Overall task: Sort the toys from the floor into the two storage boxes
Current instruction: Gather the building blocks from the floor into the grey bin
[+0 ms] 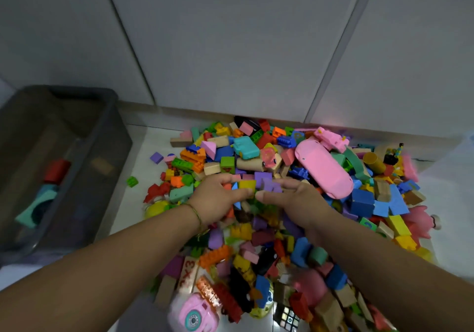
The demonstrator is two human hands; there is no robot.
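A big heap of toy blocks (269,242) in many colours covers the white floor in front of me. Both my hands are down in its middle, facing each other. My left hand (218,198) curls round a clump with a yellow block (247,185) in it. My right hand (297,198) curls round the same clump at a purple block (266,183), and the two thumbs nearly meet. A grey see-through storage box (102,136) stands at the left, holding a red cylinder (57,170) and a teal piece (38,207). No second box is in view.
A long pink toy (323,167) lies on the heap to the right of my hands. A pink toy camera (195,315) and a puzzle cube (289,316) sit at the near edge. White cupboard doors (230,44) rise just behind the heap. Bare floor (133,203) separates heap and box.
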